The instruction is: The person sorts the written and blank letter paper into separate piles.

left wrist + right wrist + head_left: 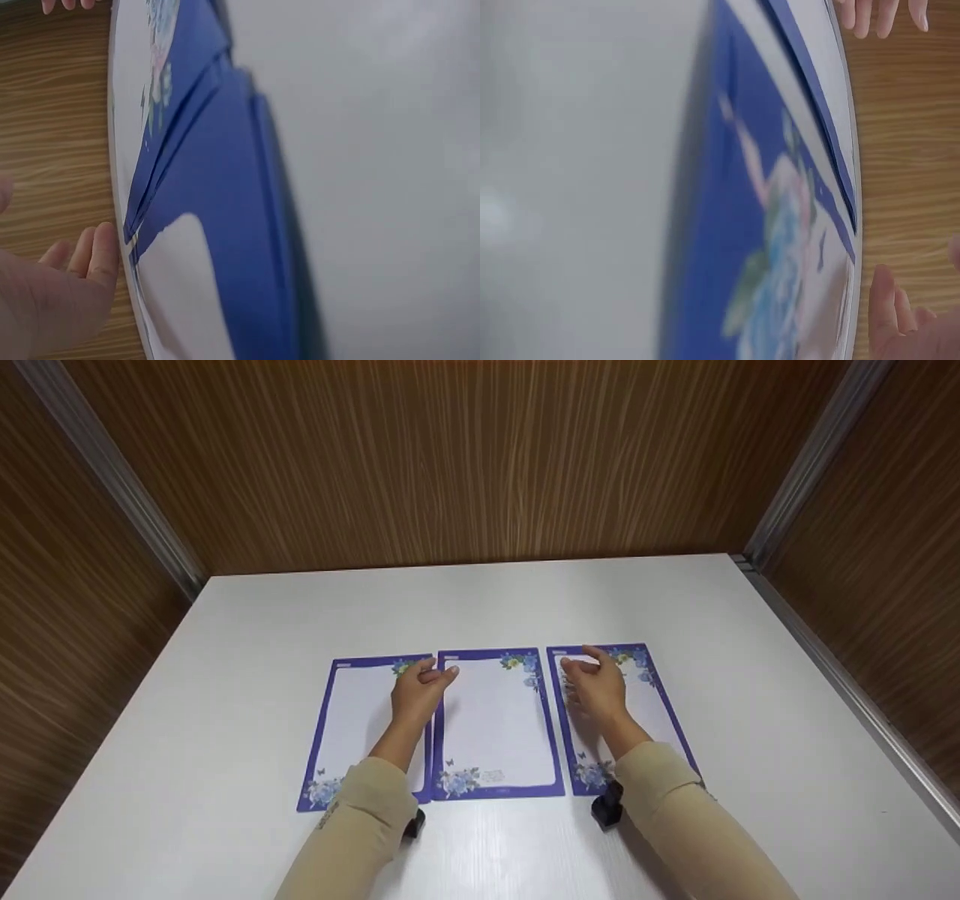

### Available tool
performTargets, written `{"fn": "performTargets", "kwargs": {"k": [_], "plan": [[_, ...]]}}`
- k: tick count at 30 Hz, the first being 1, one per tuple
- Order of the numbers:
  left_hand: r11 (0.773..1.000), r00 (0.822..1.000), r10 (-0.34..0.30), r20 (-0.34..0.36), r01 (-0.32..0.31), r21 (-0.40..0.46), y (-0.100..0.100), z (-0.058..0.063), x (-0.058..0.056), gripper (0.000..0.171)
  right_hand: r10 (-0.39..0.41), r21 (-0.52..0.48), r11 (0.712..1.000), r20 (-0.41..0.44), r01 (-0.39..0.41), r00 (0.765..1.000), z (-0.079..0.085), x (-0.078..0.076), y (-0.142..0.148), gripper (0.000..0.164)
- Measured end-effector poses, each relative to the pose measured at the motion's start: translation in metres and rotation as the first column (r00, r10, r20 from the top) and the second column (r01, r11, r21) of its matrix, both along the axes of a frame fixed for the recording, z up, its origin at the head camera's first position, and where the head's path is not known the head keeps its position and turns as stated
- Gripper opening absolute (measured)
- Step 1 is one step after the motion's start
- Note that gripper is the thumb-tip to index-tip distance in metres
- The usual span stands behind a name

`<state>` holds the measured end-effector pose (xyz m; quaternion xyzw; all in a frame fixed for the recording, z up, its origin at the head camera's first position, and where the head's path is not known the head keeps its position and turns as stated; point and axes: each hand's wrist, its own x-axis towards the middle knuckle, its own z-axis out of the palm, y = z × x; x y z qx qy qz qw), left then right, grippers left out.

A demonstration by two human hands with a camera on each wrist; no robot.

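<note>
Three sheets of paper with blue-purple borders and blue flowers lie side by side: a left sheet point(349, 720), a middle sheet point(495, 720) and a right sheet point(656, 709). My left hand point(418, 691) hovers over the border between the left and middle sheets, fingers loosely bent with nothing in them. Over the upper part of the right sheet, my right hand point(601, 688) is held with relaxed, empty fingers. Layered paper edges point(259, 195) show in the left wrist view. A flower print point(780, 255) appears large in the right wrist view.
The sheets lie on a white table point(750, 697). A wood-grain panel point(480, 465) stands behind it, with similar panels at both sides and metal posts point(817, 457) in the corners. Small black devices point(606, 810) sit under the sleeves near both wrists.
</note>
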<state>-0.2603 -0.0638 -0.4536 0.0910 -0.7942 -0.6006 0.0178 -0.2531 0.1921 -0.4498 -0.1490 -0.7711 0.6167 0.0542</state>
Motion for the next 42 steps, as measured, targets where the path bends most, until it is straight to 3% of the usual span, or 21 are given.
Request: {"fn": "performTargets", "kwargs": {"k": [7, 24, 42], "plan": [[1.000, 1.000, 0.008, 0.014, -0.008, -0.007, -0.008, -0.001, 0.002, 0.056, 0.068, -0.019, 0.998, 0.025, -0.067, 0.997, 0.000, 0.004, -0.010, 0.058], [0.997, 0.998, -0.011, 0.064, 0.007, 0.072, -0.012, -0.001, 0.006, 0.054, 0.157, -0.016, 0.988, 0.076, -0.157, 0.985, -0.002, 0.004, -0.015, 0.061], [0.989, 0.998, -0.014, 0.062, 0.004, 0.148, -0.013, -0.001, 0.009, 0.049, 0.139, -0.033, 0.990, 0.065, -0.137, 0.988, -0.001, 0.009, -0.015, 0.059]]}}
